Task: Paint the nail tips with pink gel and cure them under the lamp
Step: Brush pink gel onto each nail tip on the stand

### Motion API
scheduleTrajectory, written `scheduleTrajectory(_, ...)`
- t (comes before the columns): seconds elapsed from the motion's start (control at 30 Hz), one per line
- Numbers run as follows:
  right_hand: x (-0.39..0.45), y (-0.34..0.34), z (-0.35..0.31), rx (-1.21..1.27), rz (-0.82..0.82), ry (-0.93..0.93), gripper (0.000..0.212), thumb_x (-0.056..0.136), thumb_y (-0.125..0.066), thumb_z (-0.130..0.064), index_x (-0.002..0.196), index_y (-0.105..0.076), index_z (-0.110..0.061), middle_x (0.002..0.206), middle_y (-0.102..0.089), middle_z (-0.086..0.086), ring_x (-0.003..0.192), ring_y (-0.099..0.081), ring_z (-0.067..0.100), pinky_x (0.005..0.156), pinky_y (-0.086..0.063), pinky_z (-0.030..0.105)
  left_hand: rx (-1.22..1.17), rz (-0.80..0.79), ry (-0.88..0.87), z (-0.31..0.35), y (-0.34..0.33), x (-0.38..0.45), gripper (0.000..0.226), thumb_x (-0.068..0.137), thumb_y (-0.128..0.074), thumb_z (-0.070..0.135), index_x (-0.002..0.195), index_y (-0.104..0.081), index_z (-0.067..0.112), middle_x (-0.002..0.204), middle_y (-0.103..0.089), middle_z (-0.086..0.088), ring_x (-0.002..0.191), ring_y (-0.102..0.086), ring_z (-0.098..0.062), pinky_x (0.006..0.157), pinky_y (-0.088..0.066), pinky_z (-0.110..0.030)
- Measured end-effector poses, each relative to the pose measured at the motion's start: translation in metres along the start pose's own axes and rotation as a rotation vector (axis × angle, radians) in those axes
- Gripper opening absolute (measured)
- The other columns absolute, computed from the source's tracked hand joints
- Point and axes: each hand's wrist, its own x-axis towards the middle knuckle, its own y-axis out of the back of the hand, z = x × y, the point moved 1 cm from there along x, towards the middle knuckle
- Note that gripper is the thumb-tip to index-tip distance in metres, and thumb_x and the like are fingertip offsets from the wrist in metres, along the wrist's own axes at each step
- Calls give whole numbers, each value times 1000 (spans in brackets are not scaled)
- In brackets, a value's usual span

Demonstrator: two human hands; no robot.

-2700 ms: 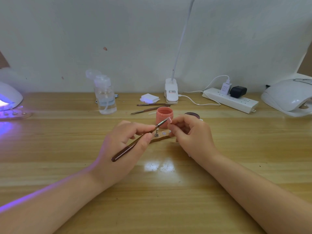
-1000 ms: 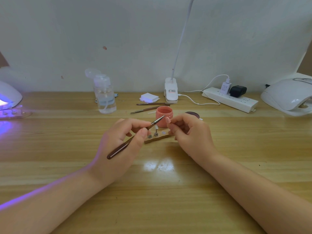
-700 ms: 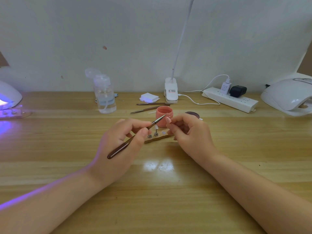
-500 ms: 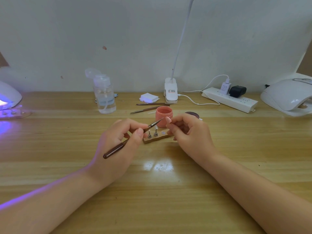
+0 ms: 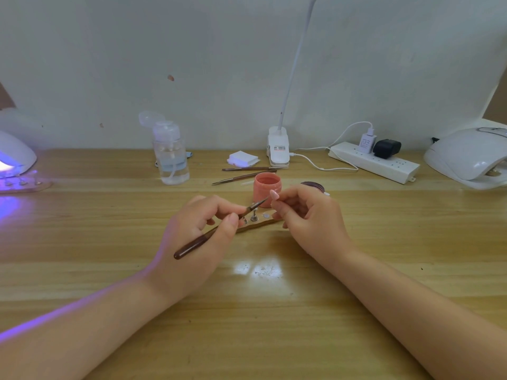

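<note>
The right hand [image 5: 307, 218] is hiding most of the nail tip [image 5: 274, 194]; only its pink end is showing between the pinching fingertips, and whatever is carrying it is lost inside the curled fingers. The left hand [image 5: 197, 231] is gripping the brush [image 5: 216, 230], its bristle end reaching toward 1 o'clock and stopping just short of the tip, too fine to judge for gel. The wooden holder [image 5: 258, 223] is lying on the table [image 5: 247, 325] between the hands, partly covered by both. The pink gel jar [image 5: 266, 189] is standing open just behind at 12 o'clock, its dark lid [image 5: 312, 185] half hidden by the right hand. The lit lamp [image 5: 13, 160] at 9 o'clock and the white lamp [image 5: 469, 154] at 3 o'clock are both being cut by the frame edges. Bare wood is stretching wide at 6 o'clock between the forearms. Against half a second ago, the brush is sitting slightly closer to the tip; the right hand is keeping its place
</note>
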Motion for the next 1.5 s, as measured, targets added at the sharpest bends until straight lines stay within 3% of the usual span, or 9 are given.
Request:
scheduleTrajectory(0.27, 0, 0, 1, -7, 12, 15, 6, 86, -70, -13, 85, -67, -18, 77, -71, -2, 73, -70, 14, 69, -56, 45, 3, -17, -36, 3, -1, -1, 21, 87, -49, 39, 98, -67, 37, 93, -69, 21, 91, -57, -2, 80, -41, -12)
scheduleTrajectory(0.43, 1, 0, 2, -27, 10, 20, 1, 87, -69, -15, 86, -69, -15, 78, -71, -4, 73, -69, 13, 68, -56, 43, -8, 22, -11, 1, 2, -1, 21, 83, -47, 37, 90, -66, 32, 86, -69, 21, 85, -59, -5, 76, -44, -20)
scheduleTrajectory(0.9, 0, 0, 1, -6, 22, 9, 2, 88, -68, -13, 89, -68, -15, 79, -72, -4, 72, -69, 11, 70, -57, 41, 17, 7, -16, -2, 1, 0, 19, 86, -52, 36, 95, -68, 35, 90, -71, 15, 94, -61, -6, 81, -43, -13)
scheduleTrajectory(1.0, 0, 2, 1, 11, 56, 9, 4, 90, -66, -13, 93, -66, -14, 78, -71, -4, 69, -69, 8, 67, -57, 37, -67, 74, 77, -11, 3, 3, 17, 88, -54, 28, 91, -69, 36, 88, -72, 14, 83, -64, 1, 70, -45, -9)
scheduleTrajectory(1.07, -1, 2, 0, 4, 97, 55, 6, 91, -66, -15, 95, -66, -11, 77, -70, -7, 63, -66, 4, 59, -52, 23, -180, 118, 144, -16, 4, 5, 17, 90, -54, 32, 93, -69, 38, 91, -74, 13, 79, -66, -4, 69, -52, -17)
scheduleTrajectory(1.1, -1, 2, -2, -9, 119, 93, 6, 91, -66, -15, 94, -66, -10, 77, -69, -10, 62, -65, 3, 58, -50, 18, -228, 131, 176, -19, 4, 7, 16, 90, -54, 35, 96, -69, 39, 93, -74, 11, 85, -69, -16, 77, -56, -32)
scheduleTrajectory(1.17, -1, 2, -4, -48, 151, 158, 5, 90, -66, -14, 94, -67, -9, 78, -68, -14, 69, -66, 5, 63, -53, 21, -328, 147, 225, -23, 3, 8, 18, 89, -56, 40, 98, -70, 37, 97, -74, 9, 95, -68, -27, 86, -56, -52)
scheduleTrajectory(1.3, -1, 0, -6, -108, 122, 235, 5, 90, -67, -10, 92, -69, -7, 78, -65, -20, 72, -66, 6, 66, -54, 29, -479, 145, 286, -31, -1, 12, 24, 79, -60, 49, 97, -71, 39, 99, -73, 11, 104, -67, -9, 90, -55, -48)
scheduleTrajectory(1.5, -1, -2, -1, -175, 98, 125, 12, 87, -70, -28, 78, -71, -20, 64, -60, -21, 58, -52, 8, 55, -40, 16, -592, 74, 320, -41, -9, 16, 33, 77, -63, 49, 108, -67, 40, 102, -66, 13, 104, -63, -2, 87, -57, -44)
